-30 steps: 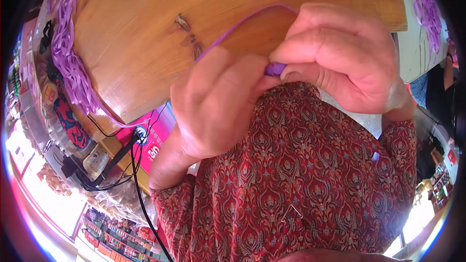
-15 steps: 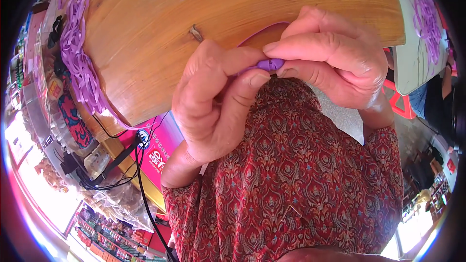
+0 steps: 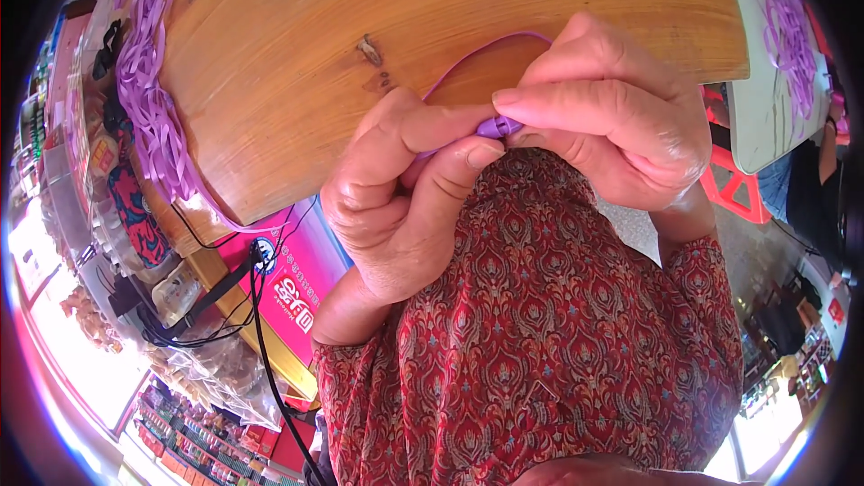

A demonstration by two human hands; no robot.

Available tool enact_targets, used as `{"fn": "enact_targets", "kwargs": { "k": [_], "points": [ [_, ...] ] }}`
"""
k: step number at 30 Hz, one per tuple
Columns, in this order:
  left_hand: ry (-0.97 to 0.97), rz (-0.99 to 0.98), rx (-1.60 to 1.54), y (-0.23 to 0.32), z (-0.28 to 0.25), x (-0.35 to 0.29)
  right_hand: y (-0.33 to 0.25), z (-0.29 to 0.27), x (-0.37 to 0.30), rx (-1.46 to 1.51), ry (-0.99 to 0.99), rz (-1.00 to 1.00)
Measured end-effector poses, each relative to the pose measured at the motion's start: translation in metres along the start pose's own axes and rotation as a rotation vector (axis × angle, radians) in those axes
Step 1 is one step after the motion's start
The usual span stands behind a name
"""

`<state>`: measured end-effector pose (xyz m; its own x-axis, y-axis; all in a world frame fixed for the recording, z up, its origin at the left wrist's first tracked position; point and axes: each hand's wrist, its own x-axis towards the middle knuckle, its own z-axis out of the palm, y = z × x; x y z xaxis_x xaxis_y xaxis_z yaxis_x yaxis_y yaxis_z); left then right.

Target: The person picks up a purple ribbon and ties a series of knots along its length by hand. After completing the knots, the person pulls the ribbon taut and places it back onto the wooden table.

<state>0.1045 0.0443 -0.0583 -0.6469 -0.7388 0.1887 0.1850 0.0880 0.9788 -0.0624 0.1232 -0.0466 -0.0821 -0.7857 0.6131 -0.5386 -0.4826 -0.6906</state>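
A small purple plastic clasp [image 3: 497,128] sits between the fingertips of both hands, near the table's close edge. My left hand [image 3: 396,198] pinches its left part between thumb and forefinger. From the right, my right hand [image 3: 625,117] is closed on the other end, with thumb and forefinger pressed together; its fingertips partly cover that end. A thin purple cord [image 3: 481,49] arcs over the table behind the clasp and runs down to the left hand. Whether the clasp's two halves are fully joined is too small to tell.
A bundle of flat purple cords [image 3: 153,99] lies along the wooden table's [image 3: 288,54] left edge, one end trailing toward me. More purple cords [image 3: 792,45] rest on a pale table at the right. Red stool [image 3: 740,187] below it. Black cables [image 3: 261,306] hang at the left.
The clasp has tilted, its right end now higher, and more of it shows between the fingertips. Both hands keep their pinch, and the cord's loop behind them stands a little wider.
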Motion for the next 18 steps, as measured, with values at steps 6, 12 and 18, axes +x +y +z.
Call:
{"fn": "enact_targets", "kwargs": {
  "k": [6,12,18],
  "points": [
    [-0.075,0.15,0.252,0.013,-0.005,0.003,0.0,0.0,0.001,-0.132,0.01,-0.135],
    [-0.104,0.117,0.411,0.023,-0.004,0.002,0.004,0.003,0.002,-0.262,0.041,-0.334],
    [-0.073,0.154,0.445,0.02,0.003,0.005,0.008,0.004,0.001,-0.301,0.072,-0.359]
  ]
}}
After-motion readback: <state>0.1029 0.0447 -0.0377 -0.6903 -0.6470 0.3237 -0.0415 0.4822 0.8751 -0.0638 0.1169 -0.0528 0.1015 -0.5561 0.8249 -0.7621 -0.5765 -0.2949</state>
